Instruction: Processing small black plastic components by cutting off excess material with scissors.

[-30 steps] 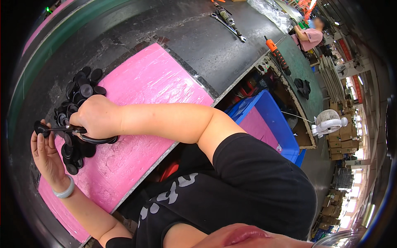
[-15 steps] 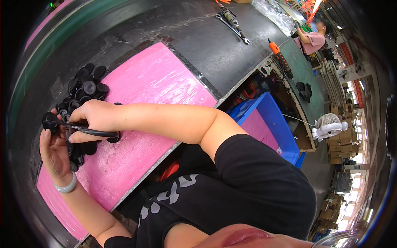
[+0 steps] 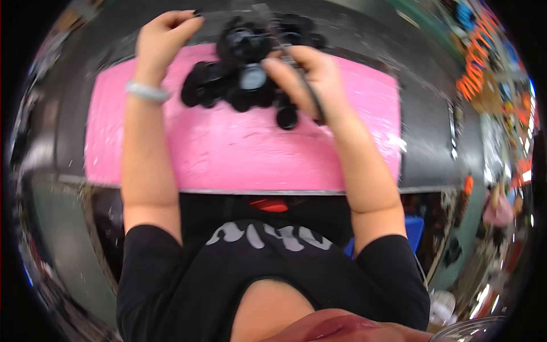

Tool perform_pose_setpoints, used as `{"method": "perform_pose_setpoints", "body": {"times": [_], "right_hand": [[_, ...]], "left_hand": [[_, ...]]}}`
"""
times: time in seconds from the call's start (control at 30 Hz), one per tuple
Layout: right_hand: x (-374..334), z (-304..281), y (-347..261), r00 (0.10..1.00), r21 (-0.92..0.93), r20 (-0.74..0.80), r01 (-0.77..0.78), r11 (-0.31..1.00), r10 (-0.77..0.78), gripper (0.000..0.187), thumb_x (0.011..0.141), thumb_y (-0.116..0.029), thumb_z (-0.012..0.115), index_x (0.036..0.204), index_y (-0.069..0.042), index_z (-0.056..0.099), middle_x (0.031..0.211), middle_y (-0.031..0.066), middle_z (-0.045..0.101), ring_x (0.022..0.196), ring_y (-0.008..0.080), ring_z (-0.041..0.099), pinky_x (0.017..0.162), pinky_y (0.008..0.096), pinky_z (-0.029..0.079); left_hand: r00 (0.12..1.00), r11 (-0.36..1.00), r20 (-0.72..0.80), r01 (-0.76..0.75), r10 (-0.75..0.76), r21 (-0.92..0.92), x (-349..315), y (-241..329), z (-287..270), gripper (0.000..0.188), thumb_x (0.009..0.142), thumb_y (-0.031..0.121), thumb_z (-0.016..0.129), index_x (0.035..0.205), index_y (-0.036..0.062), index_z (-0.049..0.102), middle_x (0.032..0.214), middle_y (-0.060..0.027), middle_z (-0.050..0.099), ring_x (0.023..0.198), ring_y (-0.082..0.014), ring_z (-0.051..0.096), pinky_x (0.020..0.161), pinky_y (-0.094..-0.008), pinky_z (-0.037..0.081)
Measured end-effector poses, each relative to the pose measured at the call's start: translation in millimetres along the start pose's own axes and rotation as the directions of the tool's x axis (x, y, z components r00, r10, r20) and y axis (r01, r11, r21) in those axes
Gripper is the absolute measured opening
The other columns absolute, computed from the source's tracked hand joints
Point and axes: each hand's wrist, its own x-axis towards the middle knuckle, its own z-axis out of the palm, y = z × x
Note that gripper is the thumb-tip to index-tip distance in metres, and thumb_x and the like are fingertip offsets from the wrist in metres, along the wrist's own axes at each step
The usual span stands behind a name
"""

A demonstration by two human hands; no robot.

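At the far left of the pink sheet, my left hand (image 3: 165,43) is raised with thumb and forefinger pinched together. A tiny black piece (image 3: 198,12) shows at its fingertips; its kind is too small to make out. My right hand (image 3: 310,74) grips a pair of black-handled scissors (image 3: 283,50), blades pointing up and away, blurred by motion. Between the hands lies a heap of round black rubber-like caps (image 3: 245,43), partly on the sheet and partly beyond its far edge. A single cap (image 3: 286,118) lies below my right hand.
The pink sheet (image 3: 245,154) covers the near part of the dark worktable (image 3: 427,134). A blue bin (image 3: 415,231) stands below the table at the right. An orange coiled hose (image 3: 476,57) hangs at the far right, and a person in pink (image 3: 497,210) is beyond.
The view has swung round to face the table. My hands have moved apart; the cap my left hand held at the scissors is no longer in its fingers. The scissors stay in my right hand.
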Motion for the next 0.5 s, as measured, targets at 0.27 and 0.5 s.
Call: {"method": "perform_pose_setpoints", "body": {"times": [0.27, 0.5], "right_hand": [[3, 1, 7, 0.987, 0.039, -0.163, -0.008, 0.999, 0.014, 0.022, 0.086, -0.021, 0.074, 0.093, 0.000, 0.069, 0.066, -0.0045, 0.057, 0.060, 0.0028, 0.047, 0.054, 0.0195, 0.039], [2, 1, 4, 0.989, 0.035, -0.149, 0.011, 0.999, -0.006, 0.022, 0.086, -0.020, 0.073, 0.094, 0.000, 0.068, 0.066, -0.0036, 0.059, 0.060, 0.0026, 0.050, 0.054, 0.0198, 0.039]], "left_hand": [[0.965, 0.547, -0.211, 0.092, 0.159, 0.832, 12, -52, -15, 0.034, 0.077, 0.036, 0.071, 0.098, 0.0097, 0.072, 0.097, -0.0111, 0.072, 0.093, -0.0331, 0.067, 0.084, -0.0422, 0.052], [0.932, 0.959, 0.352, -0.012, -0.092, 0.284, -6, -4, 15, 0.038, 0.078, 0.024, 0.079, 0.108, 0.0025, 0.070, 0.086, -0.0053, 0.069, 0.084, -0.0143, 0.065, 0.072, -0.0274, 0.052]]}}
